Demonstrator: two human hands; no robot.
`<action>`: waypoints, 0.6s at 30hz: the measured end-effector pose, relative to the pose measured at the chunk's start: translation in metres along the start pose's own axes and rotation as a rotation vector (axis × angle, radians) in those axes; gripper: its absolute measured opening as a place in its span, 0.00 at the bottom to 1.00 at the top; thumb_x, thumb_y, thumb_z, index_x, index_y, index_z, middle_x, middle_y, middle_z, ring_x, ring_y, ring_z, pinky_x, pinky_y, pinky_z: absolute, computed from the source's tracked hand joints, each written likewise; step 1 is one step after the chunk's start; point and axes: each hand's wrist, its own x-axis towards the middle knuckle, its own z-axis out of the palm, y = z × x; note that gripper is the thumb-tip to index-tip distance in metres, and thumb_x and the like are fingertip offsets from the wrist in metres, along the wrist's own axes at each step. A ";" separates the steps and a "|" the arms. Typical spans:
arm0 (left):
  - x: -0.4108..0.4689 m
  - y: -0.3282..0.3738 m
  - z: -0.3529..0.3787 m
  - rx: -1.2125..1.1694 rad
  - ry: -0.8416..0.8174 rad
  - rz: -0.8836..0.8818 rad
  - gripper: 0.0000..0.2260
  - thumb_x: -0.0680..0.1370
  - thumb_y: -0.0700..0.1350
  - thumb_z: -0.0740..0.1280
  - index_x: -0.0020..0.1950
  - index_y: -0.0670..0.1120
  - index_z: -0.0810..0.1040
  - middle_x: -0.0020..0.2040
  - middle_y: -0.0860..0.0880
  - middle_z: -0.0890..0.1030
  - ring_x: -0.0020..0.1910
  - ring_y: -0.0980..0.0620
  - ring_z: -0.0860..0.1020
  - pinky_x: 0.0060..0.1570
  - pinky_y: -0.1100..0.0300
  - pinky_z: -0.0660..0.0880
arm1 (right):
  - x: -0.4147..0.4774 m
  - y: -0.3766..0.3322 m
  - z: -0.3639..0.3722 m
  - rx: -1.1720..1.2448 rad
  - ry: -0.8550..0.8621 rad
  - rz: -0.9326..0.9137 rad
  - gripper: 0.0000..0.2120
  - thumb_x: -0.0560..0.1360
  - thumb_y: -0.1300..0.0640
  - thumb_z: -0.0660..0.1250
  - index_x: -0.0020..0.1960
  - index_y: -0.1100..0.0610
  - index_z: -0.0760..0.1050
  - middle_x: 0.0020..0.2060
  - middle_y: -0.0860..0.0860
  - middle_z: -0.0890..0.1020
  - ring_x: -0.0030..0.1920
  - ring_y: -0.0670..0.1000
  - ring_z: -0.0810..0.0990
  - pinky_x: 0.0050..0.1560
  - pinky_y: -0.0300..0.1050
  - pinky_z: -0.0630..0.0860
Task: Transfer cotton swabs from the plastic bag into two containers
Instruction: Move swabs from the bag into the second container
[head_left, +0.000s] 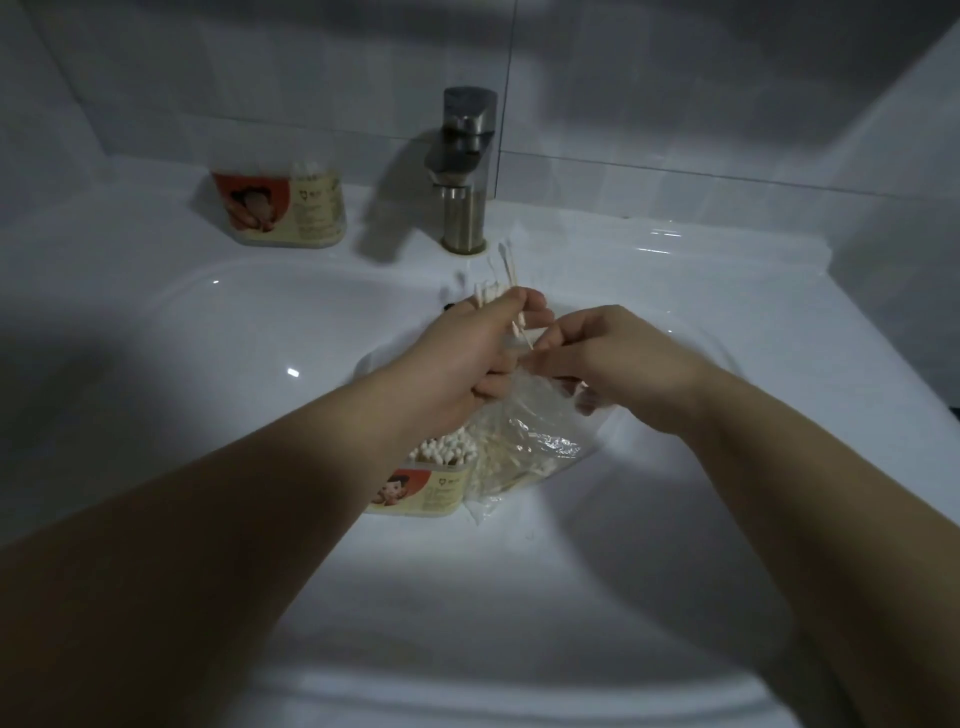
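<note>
Swabs (505, 269) pinched in left fingers (519, 303), above bag (524, 431)

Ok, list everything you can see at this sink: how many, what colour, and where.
sink: one, white, fills the view
tap: one, grey metal, back rim, centre
ledge container: one, cream with a red label, left of the tap
basin container: one, same label, under the left forearm, packed with white-tipped swabs
plastic bag: one, clear, beside the basin container, pale swabs inside
swab bunch: count unclear, white tips on pale sticks, sticking up above the left hand
left hand: grips the swab bunch over the basin
right hand: pinches the top of the plastic bag
</note>
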 end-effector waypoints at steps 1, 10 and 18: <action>0.001 0.002 -0.001 -0.031 0.019 0.018 0.09 0.87 0.47 0.59 0.51 0.48 0.76 0.53 0.50 0.84 0.24 0.58 0.58 0.22 0.66 0.51 | 0.000 0.001 0.000 -0.024 -0.004 0.022 0.07 0.72 0.56 0.76 0.38 0.56 0.80 0.29 0.52 0.76 0.30 0.49 0.73 0.32 0.43 0.72; 0.008 -0.001 -0.008 0.078 0.146 0.080 0.08 0.86 0.43 0.57 0.53 0.48 0.76 0.34 0.52 0.68 0.22 0.58 0.61 0.22 0.64 0.57 | 0.002 -0.001 0.001 0.162 0.146 -0.067 0.07 0.77 0.57 0.71 0.40 0.55 0.82 0.34 0.51 0.83 0.32 0.49 0.78 0.29 0.44 0.73; 0.009 0.000 -0.002 0.395 0.311 0.271 0.11 0.83 0.49 0.62 0.45 0.52 0.82 0.29 0.56 0.75 0.29 0.56 0.71 0.32 0.58 0.66 | 0.004 -0.002 0.007 0.394 0.245 -0.134 0.05 0.77 0.72 0.68 0.51 0.67 0.81 0.32 0.55 0.83 0.31 0.52 0.82 0.36 0.43 0.82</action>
